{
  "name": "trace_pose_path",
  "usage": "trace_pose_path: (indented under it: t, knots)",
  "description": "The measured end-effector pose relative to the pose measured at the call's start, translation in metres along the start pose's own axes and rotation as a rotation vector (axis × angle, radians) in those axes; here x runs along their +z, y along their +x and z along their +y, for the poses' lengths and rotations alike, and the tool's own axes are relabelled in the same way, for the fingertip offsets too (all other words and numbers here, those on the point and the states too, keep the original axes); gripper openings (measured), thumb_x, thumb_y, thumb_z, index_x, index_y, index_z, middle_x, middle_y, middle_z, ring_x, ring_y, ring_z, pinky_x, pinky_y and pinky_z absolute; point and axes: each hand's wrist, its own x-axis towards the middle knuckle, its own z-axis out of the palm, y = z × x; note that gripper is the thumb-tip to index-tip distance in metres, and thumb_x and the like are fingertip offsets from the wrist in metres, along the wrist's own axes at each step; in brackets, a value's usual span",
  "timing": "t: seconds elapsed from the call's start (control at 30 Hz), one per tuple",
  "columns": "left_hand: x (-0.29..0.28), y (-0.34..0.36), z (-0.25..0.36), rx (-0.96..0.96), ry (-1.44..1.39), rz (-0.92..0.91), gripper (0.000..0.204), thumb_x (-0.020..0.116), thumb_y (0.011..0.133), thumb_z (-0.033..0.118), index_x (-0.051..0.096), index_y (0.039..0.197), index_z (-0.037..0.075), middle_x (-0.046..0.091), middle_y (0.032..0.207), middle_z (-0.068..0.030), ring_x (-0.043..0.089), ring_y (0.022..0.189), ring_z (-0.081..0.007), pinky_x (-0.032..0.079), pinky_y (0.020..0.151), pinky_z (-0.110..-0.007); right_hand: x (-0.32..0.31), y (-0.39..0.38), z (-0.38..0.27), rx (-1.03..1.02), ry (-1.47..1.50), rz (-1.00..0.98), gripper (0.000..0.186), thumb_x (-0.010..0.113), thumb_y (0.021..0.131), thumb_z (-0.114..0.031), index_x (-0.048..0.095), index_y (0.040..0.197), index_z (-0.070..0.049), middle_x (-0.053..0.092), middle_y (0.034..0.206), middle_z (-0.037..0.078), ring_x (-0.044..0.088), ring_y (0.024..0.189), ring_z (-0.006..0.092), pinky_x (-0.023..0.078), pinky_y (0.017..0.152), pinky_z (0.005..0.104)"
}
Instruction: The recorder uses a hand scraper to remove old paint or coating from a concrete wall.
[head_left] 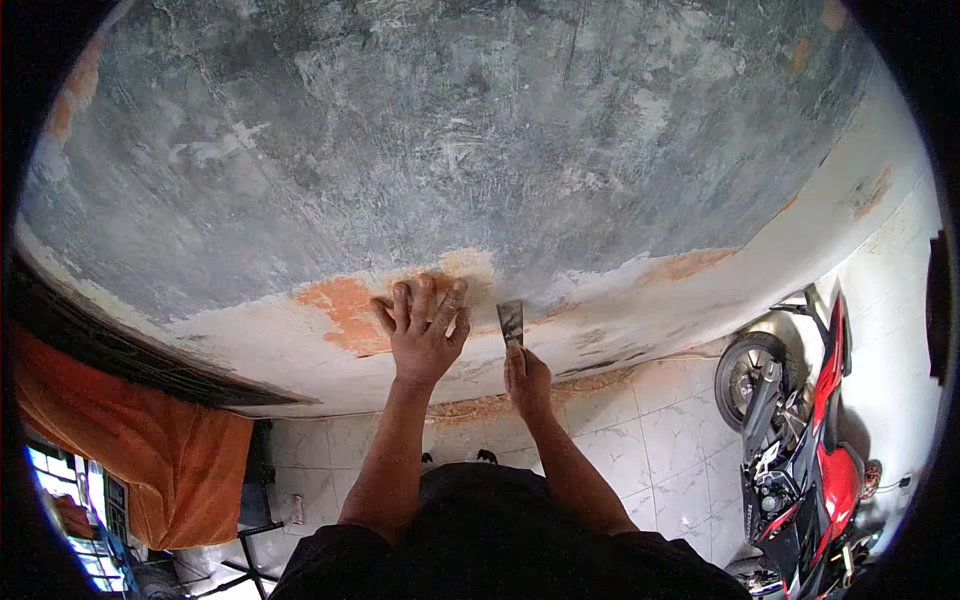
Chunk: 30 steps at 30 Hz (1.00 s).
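My left hand (424, 335) is spread with fingertips on the wall (450, 140), over an orange patch (330, 308) where paint is gone. The wall is mottled grey higher up, with a chipped white band below. Just right of that hand, my right hand (529, 382) grips a putty knife (510, 322) by its handle, blade upward at the lower edge of the grey coat. I cannot tell whether the blade touches the surface.
A red and black motorbike (833, 470) stands at the right. An orange cloth (150, 455) hangs at the left, beside a dark stand (255, 560). Pale tiled floor (670, 440) runs along the wall's foot, where orange debris (470, 410) lies.
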Motion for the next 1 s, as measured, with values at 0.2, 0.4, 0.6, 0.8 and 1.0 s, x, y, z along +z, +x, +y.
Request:
trace_pose_path:
  t: [0.2,0.4,0.6,0.8,1.0]
  knots:
    - [0.001,0.008,0.004,-0.005,-0.051,0.025,0.052,0.067,0.078,0.035,0.051,0.127,0.029,0.024,0.146,-0.0098,0.012,0.137,-0.0372,0.005,0.107,-0.061,-0.011,-0.022,-0.065,-0.159,0.245,-0.014,0.034,0.047,0.095,-0.034,0.049,0.074,-0.007,0.042,0.053,-0.002,0.039,0.043,0.0064,0.033,0.042,0.0235]
    - [0.006,0.008,0.012,-0.051,-0.125,0.071,0.050,0.064,0.079,0.033,0.051,0.127,0.034,0.025,0.147,-0.0044,0.011,0.139,-0.0311,0.003,0.108,-0.059,-0.006,-0.012,-0.016,-0.070,0.208,-0.007,0.036,0.046,0.095,-0.036,0.049,0.075,-0.006,0.042,0.054,-0.003,0.039,0.045,0.0064,0.033,0.042,0.0233]
    - [0.004,0.006,0.008,-0.047,-0.117,0.085,0.050,0.064,0.079,0.033,0.051,0.127,0.035,0.025,0.147,-0.0035,0.012,0.139,-0.0314,0.004,0.108,-0.059,-0.015,-0.023,-0.073,-0.153,0.241,0.008,0.037,0.049,0.093,-0.036,0.054,0.075,-0.003,0.046,0.055,0.000,0.042,0.047,0.0086,0.037,0.046,0.0266]
    - [0.007,0.007,0.013,-0.057,-0.123,0.051,0.049,0.065,0.078,0.032,0.052,0.125,0.035,0.029,0.145,-0.0040,0.014,0.138,-0.0318,0.003,0.108,-0.059,-0.012,-0.010,0.000,-0.023,0.095,0.041,0.042,0.049,0.092,-0.041,0.055,0.077,-0.002,0.050,0.055,0.003,0.048,0.048,0.0125,0.041,0.048,0.0291]
    - [0.002,0.005,0.005,-0.021,-0.065,0.039,0.049,0.067,0.078,0.033,0.053,0.124,0.028,0.025,0.145,-0.0095,0.010,0.137,-0.0379,0.003,0.106,-0.062,-0.013,-0.027,-0.072,-0.097,0.287,-0.038,0.041,0.048,0.093,-0.038,0.052,0.075,-0.001,0.050,0.057,0.004,0.047,0.048,0.0112,0.040,0.047,0.0283]
